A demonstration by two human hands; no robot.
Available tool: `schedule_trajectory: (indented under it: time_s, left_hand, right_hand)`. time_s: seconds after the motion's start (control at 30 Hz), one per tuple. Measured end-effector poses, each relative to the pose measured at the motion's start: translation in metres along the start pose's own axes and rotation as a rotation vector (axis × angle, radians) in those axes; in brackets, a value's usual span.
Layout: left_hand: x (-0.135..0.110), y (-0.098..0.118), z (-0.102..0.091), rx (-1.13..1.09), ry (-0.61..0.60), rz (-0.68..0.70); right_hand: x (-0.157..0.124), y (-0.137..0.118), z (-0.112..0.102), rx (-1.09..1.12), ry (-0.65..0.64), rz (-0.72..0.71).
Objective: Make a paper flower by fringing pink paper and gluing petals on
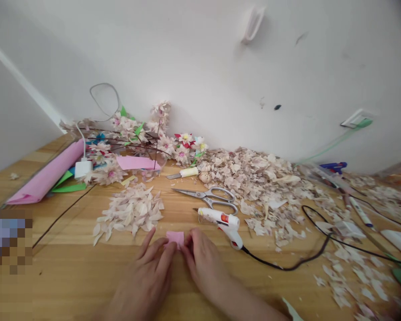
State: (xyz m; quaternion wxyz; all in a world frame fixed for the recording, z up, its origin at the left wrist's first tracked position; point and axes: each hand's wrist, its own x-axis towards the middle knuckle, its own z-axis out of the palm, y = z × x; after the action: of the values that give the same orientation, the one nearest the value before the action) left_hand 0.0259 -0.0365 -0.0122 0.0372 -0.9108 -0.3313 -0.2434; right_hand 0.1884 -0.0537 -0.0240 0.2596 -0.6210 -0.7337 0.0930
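Starting well to the far left of the left hand (143, 276), a rolled sheet of pink paper (43, 171) lying on the wooden tabletop (70, 276), with green paper sheets (68, 188) tucked against it and a white USB charger (83, 168) just beyond. Farther ahead of the left hand, paper flowers on thin stems (127, 129) massed against the wall, with a flat pink sheet (137, 162) at their foot. Straight ahead of the left hand, just clear of its fingertips, a loose pile of pale pink paper petals (128, 211). Between the two hands, a small square of pink paper (175, 237) flat on the wood, gripped at its edges by the fingertips of both hands: left fingers slightly spread and bent, neither clenched nor released. Right hand (203, 263) angled inward, pinching the opposite edge the same way. Ahead of the right hand, a craft knife with a cream handle (189, 172) and, nearer, steel scissors (205, 198) with closed blades. Just beside the right hand, a white hot glue gun (220, 220) on its side, its black cord (287, 267) trailing away rightward. Beyond, well to the right of the right hand, a broad heap of paper scraps (250, 178) spreading along the wall, and a blue-handled tool (334, 167) near the far edge.
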Motion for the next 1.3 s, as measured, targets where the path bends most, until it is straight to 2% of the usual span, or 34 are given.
schedule_trajectory:
  time_s: [0.13,0.3,0.47,0.6,0.7,0.83,1.07,1.3]
  left_hand:
    - [0.001,0.0,-0.001,0.044,0.002,0.045]
    - [0.002,0.003,-0.006,-0.031,0.001,-0.022]
    - [0.002,0.002,-0.008,-0.139,-0.016,-0.093]
    - [0.003,-0.002,-0.009,-0.212,-0.046,-0.121]
    - [0.002,-0.005,-0.008,-0.187,-0.058,-0.081]
    - [0.0,-0.007,-0.006,-0.167,0.014,-0.063]
    - [0.001,-0.012,-0.002,-0.101,0.032,-0.122]
    - [0.005,-0.018,-0.005,-0.063,0.003,-0.101]
  right_hand:
    - [0.002,0.0,0.001,-0.04,-0.017,-0.012]
    - [0.005,0.0,-0.006,0.013,-0.037,0.002]
    - [-0.004,0.004,-0.017,0.115,-0.047,-0.182]
    - [-0.006,0.005,-0.017,0.09,-0.067,-0.202]
    - [-0.005,0.005,-0.015,0.086,-0.056,-0.169]
    - [-0.002,0.006,-0.015,0.097,-0.072,-0.115]
    - [0.003,0.008,-0.014,0.01,-0.108,-0.194]
    - [0.004,0.008,-0.017,-0.079,-0.123,-0.298]
